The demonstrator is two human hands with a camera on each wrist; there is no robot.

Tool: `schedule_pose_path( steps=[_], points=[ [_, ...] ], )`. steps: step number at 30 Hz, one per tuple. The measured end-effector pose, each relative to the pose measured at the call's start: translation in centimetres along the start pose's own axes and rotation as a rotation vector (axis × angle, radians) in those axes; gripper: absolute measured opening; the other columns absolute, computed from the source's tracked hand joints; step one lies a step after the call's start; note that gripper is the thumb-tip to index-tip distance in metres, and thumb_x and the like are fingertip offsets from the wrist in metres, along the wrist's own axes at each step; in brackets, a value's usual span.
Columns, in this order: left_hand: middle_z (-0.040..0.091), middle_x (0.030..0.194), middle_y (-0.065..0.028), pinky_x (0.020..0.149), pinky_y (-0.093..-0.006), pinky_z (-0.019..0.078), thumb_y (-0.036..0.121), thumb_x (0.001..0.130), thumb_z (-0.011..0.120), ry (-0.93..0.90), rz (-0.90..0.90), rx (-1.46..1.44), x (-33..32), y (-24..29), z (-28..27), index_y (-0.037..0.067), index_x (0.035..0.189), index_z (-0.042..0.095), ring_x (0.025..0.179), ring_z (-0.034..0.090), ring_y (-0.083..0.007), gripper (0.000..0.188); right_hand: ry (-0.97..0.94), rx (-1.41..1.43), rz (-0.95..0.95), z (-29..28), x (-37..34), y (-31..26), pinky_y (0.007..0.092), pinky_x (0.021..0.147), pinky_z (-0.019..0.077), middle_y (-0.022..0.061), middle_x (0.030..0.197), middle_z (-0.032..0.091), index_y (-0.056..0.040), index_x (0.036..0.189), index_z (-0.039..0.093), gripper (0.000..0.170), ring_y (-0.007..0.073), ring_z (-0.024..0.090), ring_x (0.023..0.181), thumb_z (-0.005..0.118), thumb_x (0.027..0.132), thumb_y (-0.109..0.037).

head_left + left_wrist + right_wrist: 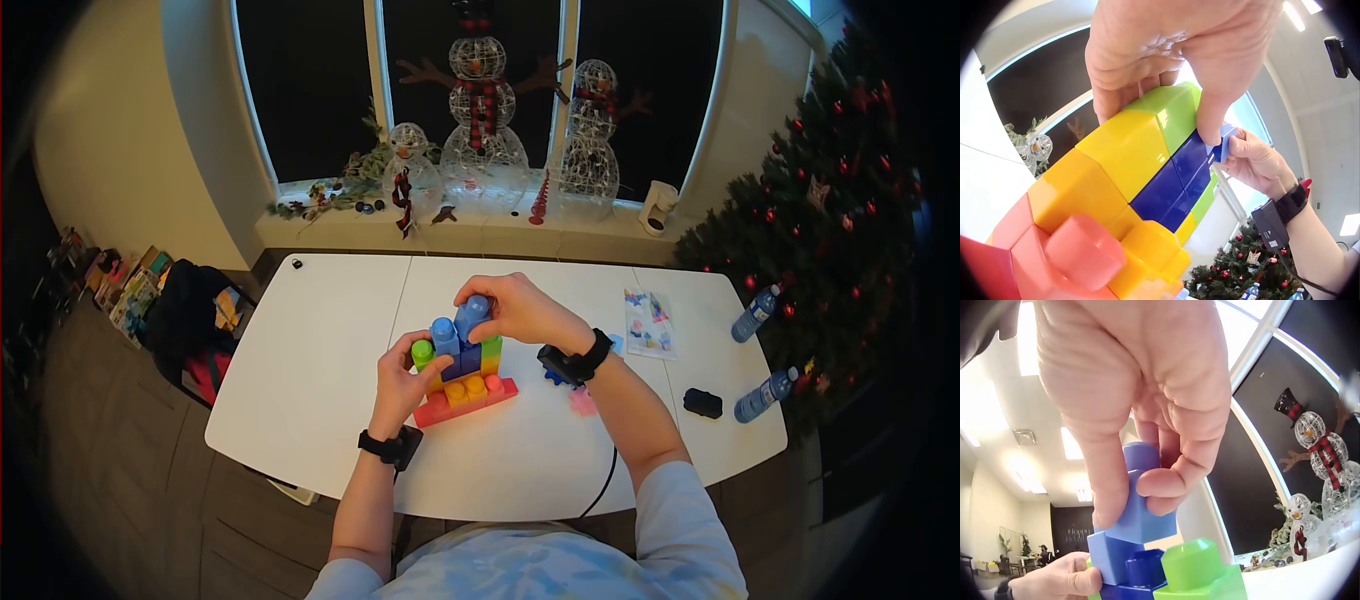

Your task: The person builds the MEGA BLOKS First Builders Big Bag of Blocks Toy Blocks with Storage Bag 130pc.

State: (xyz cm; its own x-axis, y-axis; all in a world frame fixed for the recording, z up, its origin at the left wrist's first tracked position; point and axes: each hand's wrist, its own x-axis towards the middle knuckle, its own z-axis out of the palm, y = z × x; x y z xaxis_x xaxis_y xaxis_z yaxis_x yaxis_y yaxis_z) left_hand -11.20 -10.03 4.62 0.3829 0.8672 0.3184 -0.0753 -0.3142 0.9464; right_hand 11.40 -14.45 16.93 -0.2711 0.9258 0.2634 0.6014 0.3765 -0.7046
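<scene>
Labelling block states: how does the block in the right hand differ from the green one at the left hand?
Colour: held block is light blue, left green block is lime.
Seating: held block is unseated, the dark blue stud below it exposed; left green block sits on the yellow block.
Grip: right hand pinches held block; left hand grips left green block.
Shared: round stud on top.

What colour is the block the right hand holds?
Light blue; the block shows best in the right wrist view.
</scene>
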Motion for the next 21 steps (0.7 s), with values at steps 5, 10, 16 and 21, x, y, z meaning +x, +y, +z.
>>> schedule_pose_path(
  steps=[5, 10, 16, 21],
  points=[
    [0.069, 0.093, -0.0024, 0.073, -0.0243, 0.0511, 0.008, 0.085, 0.086, -0.002, 0.016, 0.02, 0.0, 0.1, -0.1, -0.001, 0.118, 0.067, 0.081, 0.06, -0.0078, 0.04, 0.018, -0.159, -0.133, 2.0, 0.2, 2.0, 0.0337, 0.071, 0.0531, 0.0122, 0.086, 0.07, -0.0051, 0.11, 0.069, 0.045, 0.0279, 0.064, 0.072, 0.089, 0.071, -0.012],
    [0.07, 0.091, -0.0022, 0.073, -0.0244, 0.0511, 0.008, 0.085, 0.086, -0.01, 0.005, 0.036, 0.0, 0.2, -0.1, -0.001, 0.117, 0.067, 0.081, 0.061, -0.0081, 0.039, -0.008, -0.102, -0.115, 2.1, 0.3, 2.4, 0.0359, 0.073, 0.0535, 0.0147, 0.084, 0.072, -0.0043, 0.108, 0.069, 0.043, 0.0313, 0.067, 0.076, 0.088, 0.071, -0.013],
    [0.073, 0.1, -0.0053, 0.081, -0.0267, 0.0559, 0.008, 0.088, 0.084, -0.043, 0.001, 0.075, 0.0, 0.2, -0.4, -0.001, 0.121, 0.065, 0.089, 0.067, -0.0105, 0.039, -0.015, -0.072, -0.086, 2.1, 0.4, 2.5, 0.0355, 0.076, 0.0545, 0.0144, 0.086, 0.073, -0.0023, 0.106, 0.069, 0.042, 0.0295, 0.068, 0.077, 0.089, 0.071, -0.014],
    [0.073, 0.102, -0.0056, 0.083, -0.0271, 0.056, 0.005, 0.088, 0.082, -0.04, -0.005, 0.077, 0.2, -0.2, -0.4, -0.003, 0.121, 0.064, 0.091, 0.068, -0.0115, 0.039, -0.025, -0.071, -0.084, 1.7, 0.0, 3.2, 0.037, 0.088, 0.0554, 0.0166, 0.104, 0.075, -0.003, 0.124, 0.066, 0.06, 0.0317, 0.071, 0.097, 0.091, 0.072, -0.02]
  ],
)
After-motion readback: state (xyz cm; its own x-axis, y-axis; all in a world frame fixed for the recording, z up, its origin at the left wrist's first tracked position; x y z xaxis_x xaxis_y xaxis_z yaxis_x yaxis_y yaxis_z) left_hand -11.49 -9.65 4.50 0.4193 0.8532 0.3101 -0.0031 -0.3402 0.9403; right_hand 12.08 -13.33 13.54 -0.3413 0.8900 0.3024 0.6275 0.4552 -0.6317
